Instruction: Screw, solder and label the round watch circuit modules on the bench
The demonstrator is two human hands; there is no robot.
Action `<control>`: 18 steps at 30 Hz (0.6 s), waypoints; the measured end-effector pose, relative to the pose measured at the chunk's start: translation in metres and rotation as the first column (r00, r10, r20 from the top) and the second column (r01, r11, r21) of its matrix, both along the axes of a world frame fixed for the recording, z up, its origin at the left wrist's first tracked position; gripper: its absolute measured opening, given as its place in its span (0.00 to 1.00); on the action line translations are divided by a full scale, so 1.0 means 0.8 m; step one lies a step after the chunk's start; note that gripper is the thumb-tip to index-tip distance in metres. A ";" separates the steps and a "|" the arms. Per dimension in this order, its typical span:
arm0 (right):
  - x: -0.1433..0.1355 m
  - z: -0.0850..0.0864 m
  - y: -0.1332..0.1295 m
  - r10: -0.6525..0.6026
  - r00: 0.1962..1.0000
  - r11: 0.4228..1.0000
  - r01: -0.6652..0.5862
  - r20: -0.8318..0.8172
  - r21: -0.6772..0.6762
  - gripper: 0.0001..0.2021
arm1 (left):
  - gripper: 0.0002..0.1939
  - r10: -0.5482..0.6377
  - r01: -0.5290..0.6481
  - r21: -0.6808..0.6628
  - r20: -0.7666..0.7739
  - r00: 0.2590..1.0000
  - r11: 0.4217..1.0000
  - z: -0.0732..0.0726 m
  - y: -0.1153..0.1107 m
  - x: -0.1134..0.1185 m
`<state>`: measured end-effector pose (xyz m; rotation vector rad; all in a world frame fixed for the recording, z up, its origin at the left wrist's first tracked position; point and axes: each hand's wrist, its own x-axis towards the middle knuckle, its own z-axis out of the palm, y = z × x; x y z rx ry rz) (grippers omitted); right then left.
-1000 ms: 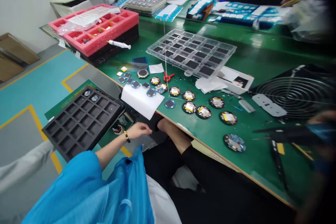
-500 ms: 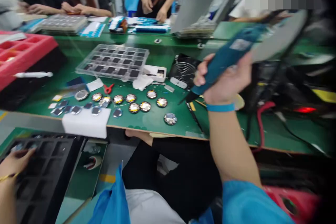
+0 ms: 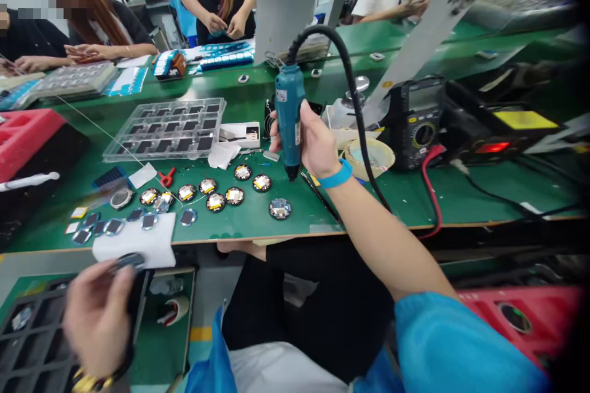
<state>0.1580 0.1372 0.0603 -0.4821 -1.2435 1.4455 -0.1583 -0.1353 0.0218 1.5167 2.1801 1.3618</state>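
My right hand [image 3: 317, 141] is wrapped round a teal electric screwdriver [image 3: 288, 112], held upright with its black tip pointing down above the green bench and a thick black cord looping from its top. Low on the left, blurred by motion, my left hand [image 3: 99, 313] pinches a small round dark module [image 3: 130, 261] in front of a white sheet [image 3: 152, 245]. Beneath that hand lies a black compartment tray [image 3: 39, 344]. Several round circuit boards [image 3: 216, 201] with pale and yellow tops rest on the bench. One bluish round board [image 3: 279, 209] sits nearest the screwdriver tip.
A clear compartment box [image 3: 168, 128] holds dark square pieces. Red tweezers-like clip [image 3: 167, 177], tape roll [image 3: 369, 155], multimeter [image 3: 417, 123] and a lit red display unit [image 3: 502, 129] stand about the bench. Black tweezers [image 3: 320, 198] lie near the front edge. Co-workers sit opposite.
My left hand has come up and right from the black tray, now with a round module in its fingers. The screwdriver has swung from slanted to upright and moved left in view.
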 end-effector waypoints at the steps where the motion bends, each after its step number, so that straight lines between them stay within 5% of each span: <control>1: 0.000 -0.002 0.000 -0.009 1.000 1.000 0.009 0.017 -0.004 0.29 | 0.16 0.035 -0.037 0.049 0.027 0.999 0.998 -0.004 0.014 0.026; 4: -0.003 -0.005 -0.002 -0.054 0.998 0.999 0.054 0.038 0.010 0.29 | 0.17 -0.364 0.368 -0.023 0.098 0.926 0.930 -0.013 0.081 0.104; 6: -0.004 -0.004 -0.005 -0.100 0.995 0.994 0.099 0.016 0.035 0.29 | 0.14 -0.529 0.527 -0.072 -0.025 0.848 0.847 -0.017 0.125 0.139; 10: 0.002 0.006 -0.013 -0.202 0.975 0.976 0.209 -0.098 0.067 0.29 | 0.12 -0.543 0.531 -0.122 -0.270 0.795 0.839 -0.025 0.161 0.159; 15: 0.007 0.017 -0.022 -0.130 0.968 0.980 0.158 -0.214 0.118 0.29 | 0.27 -0.587 0.580 -0.116 -0.280 0.760 0.806 -0.030 0.150 0.150; 18: -0.012 0.020 -0.028 -0.054 0.980 0.991 0.077 -0.193 0.112 0.31 | 0.26 -0.619 0.610 -0.134 -0.297 0.727 0.781 -0.028 0.151 0.149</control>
